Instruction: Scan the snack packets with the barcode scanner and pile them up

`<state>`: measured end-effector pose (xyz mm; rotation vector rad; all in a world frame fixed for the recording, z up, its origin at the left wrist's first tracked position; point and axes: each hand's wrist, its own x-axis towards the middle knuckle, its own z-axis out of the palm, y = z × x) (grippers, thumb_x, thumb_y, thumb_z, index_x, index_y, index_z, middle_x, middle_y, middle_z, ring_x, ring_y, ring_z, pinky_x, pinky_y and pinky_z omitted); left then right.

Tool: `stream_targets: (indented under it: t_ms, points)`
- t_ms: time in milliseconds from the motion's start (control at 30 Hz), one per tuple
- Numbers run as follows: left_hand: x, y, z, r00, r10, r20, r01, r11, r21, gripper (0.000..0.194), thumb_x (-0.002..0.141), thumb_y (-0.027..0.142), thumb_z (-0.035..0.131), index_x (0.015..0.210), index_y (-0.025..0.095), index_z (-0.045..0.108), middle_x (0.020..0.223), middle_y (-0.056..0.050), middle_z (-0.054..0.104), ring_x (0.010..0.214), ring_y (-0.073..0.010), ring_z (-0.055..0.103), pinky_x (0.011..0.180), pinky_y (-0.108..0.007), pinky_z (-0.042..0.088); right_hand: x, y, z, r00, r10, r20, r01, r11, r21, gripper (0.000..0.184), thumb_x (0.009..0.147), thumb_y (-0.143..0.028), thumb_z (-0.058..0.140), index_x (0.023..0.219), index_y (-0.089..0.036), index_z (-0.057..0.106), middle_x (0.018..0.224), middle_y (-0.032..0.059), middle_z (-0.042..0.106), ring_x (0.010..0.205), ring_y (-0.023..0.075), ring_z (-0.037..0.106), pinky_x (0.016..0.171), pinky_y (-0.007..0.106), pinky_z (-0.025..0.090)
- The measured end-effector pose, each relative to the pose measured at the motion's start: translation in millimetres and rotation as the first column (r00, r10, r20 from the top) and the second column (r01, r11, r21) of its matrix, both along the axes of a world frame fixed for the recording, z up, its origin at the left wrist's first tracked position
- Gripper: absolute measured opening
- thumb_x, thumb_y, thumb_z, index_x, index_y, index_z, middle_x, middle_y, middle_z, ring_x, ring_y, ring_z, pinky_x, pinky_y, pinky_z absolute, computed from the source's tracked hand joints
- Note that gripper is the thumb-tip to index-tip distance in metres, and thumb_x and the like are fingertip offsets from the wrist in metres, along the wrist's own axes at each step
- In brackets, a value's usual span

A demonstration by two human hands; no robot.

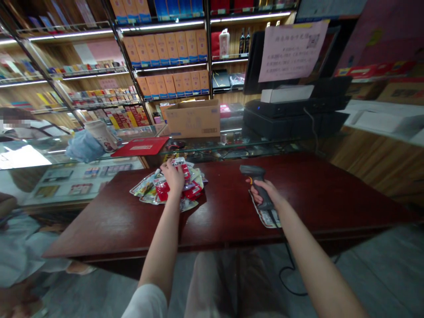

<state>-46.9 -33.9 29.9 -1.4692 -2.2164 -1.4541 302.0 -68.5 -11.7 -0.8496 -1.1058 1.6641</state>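
Your right fingers (257, 191) are wrapped around the scanner (261, 187) above the desk (225, 198); your left fingers (170, 170) curl over the packet pile (152, 187), their grip unclear

Pink sheet (293, 53) on the black monitor (254, 64): a heading and several lines of characters, too blurred to read
Sheet's upper right: a QR code (313, 41), with no legible wording
Red packets (162, 190): bold white lettering, partly covered by the left hand (174, 176), not readable for certain
Orange boxes (168, 47) on the shelves: dark vertical characters, too small to read
Cardboard box (194, 123): faint printing on the front, illegible
Red folder (142, 146): pale label, illegible
Small pink shelf note (107, 83): characters, unreadable
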Motion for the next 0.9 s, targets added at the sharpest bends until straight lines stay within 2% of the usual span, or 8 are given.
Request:
stream_targets:
  t_ms: [100, 167, 333, 467, 700, 900]
  points:
    - [-3.6, -5.6, -1.0, 0.998, 0.058, -0.029, -0.059, 0.997, -0.042, 0.030, 0.088, 0.026, 0.055, 0.113, 0.015, 0.067, 0.128, -0.021, 0.055, 0.125, -0.0393, 0.050, 0.105, -0.055, 0.039, -0.1, -0.3, 0.8, 1.000, -0.009, 0.006, 0.009, 1.000, -0.005, 0.046, 0.071, -0.045, 0.075, 0.103, -0.015, 0.062, 0.051, -0.0068, 0.051, 0.033, 0.0074, 0.038, 0.035, 0.022, 0.031]
    - [-7.5, -8.6, -1.3, 0.998, 0.053, -0.037, -0.056, 0.995, -0.085, 0.027, 0.091, 0.031, 0.052, 0.106, 0.017, 0.071, 0.123, -0.020, 0.059, 0.121, -0.0414, 0.051, 0.101, -0.057, 0.040, -0.5, -0.2, 0.6, 1.000, -0.013, 0.010, 0.013, 1.000, -0.008, 0.045, 0.071, -0.045, 0.074, 0.103, -0.015, 0.062, 0.051, -0.0068, 0.050, 0.033, 0.0075, 0.038, 0.035, 0.022, 0.030]
    - [-17.7, -9.9, -4.5, 1.000, -0.016, -0.016, 0.014, 0.994, -0.105, 0.034, 0.093, 0.038, 0.051, 0.112, 0.018, 0.072, 0.121, -0.019, 0.062, 0.121, -0.0393, 0.053, 0.102, -0.056, 0.040, -0.4, 0.3, -0.7, 1.000, -0.017, 0.002, 0.017, 1.000, -0.009, 0.045, 0.071, -0.044, 0.075, 0.103, -0.016, 0.061, 0.051, -0.0065, 0.051, 0.033, 0.0078, 0.037, 0.034, 0.023, 0.028]
    - [-25.6, -6.7, -8.0, 0.998, -0.031, 0.048, 0.035, 0.995, -0.098, 0.033, 0.093, 0.035, 0.051, 0.113, 0.018, 0.071, 0.118, -0.017, 0.065, 0.120, -0.0343, 0.055, 0.104, -0.051, 0.040, 0.7, 1.0, -2.3, 1.000, -0.004, 0.003, 0.004, 1.000, -0.004, 0.045, 0.071, -0.044, 0.075, 0.103, -0.016, 0.061, 0.052, -0.0066, 0.051, 0.033, 0.0072, 0.037, 0.035, 0.023, 0.029]
    - [-27.2, -7.0, -10.1, 1.000, -0.006, 0.018, 0.007, 1.000, -0.010, 0.030, 0.092, 0.027, 0.049, 0.109, 0.017, 0.070, 0.118, -0.016, 0.063, 0.113, -0.0327, 0.056, 0.101, -0.047, 0.040, 0.7, 0.3, -2.8, 1.000, -0.014, -0.009, 0.014, 1.000, 0.000, 0.042, 0.074, -0.042, 0.073, 0.104, -0.015, 0.060, 0.053, -0.0061, 0.051, 0.034, 0.0073, 0.037, 0.034, 0.023, 0.029]
    - [-14.6, -15.9, -4.7, 0.999, 0.043, -0.034, -0.041, 0.998, 0.053, 0.029, 0.091, 0.025, 0.047, 0.107, 0.017, 0.070, 0.119, -0.016, 0.062, 0.113, -0.0337, 0.054, 0.099, -0.047, 0.038, 1.6, -2.2, 1.2, 1.000, 0.008, -0.024, -0.008, 1.000, 0.013, 0.040, 0.075, -0.042, 0.073, 0.104, -0.016, 0.060, 0.054, -0.0061, 0.052, 0.034, 0.0071, 0.038, 0.036, 0.023, 0.032]
